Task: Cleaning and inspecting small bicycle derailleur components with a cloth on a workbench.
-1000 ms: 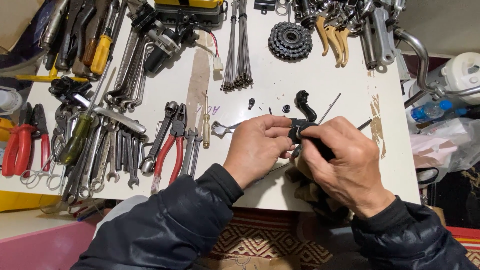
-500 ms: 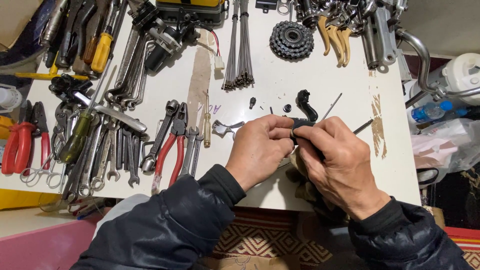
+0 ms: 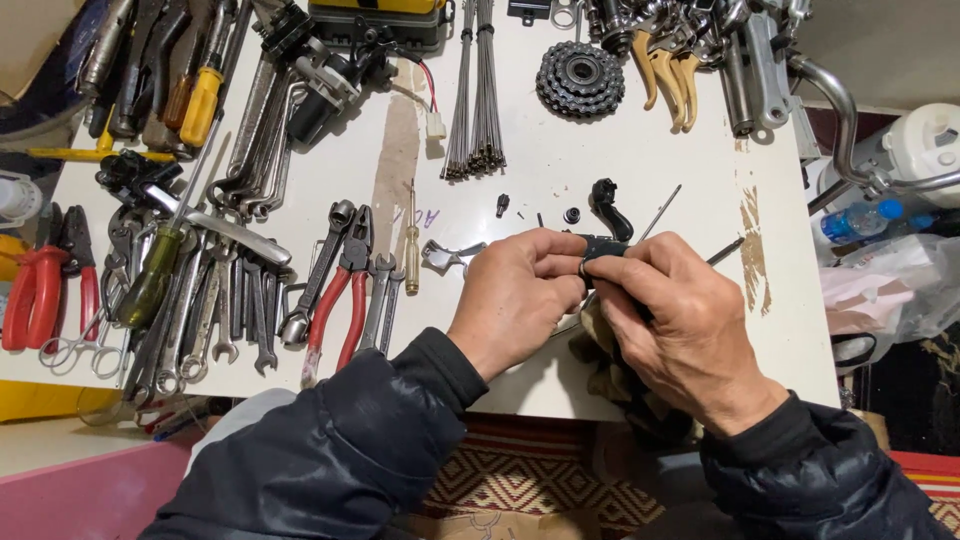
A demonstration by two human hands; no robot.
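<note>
Over the front edge of a white workbench (image 3: 560, 150), my left hand (image 3: 515, 300) and my right hand (image 3: 685, 325) meet on a small black bicycle part (image 3: 603, 246). The fingertips of both hands pinch it between them, and most of the part is hidden under the fingers. Just beyond the hands lie a curved black lever piece (image 3: 608, 206), a few tiny black bits (image 3: 502, 204) and a thin metal rod (image 3: 660, 213). A small silver metal piece (image 3: 443, 254) rests left of my left hand.
Wrenches and red-handled pliers (image 3: 335, 300) crowd the bench's left half. A bundle of spokes (image 3: 477, 90), a gear cluster (image 3: 580, 78) and brake levers (image 3: 668, 70) lie at the back. A cloth (image 3: 600, 370) hangs below my right hand. A chrome handlebar (image 3: 850, 130) juts out on the right.
Both hands have stayed together on the black part, with only slight finger shifts. My right hand has edged a little to the left.
</note>
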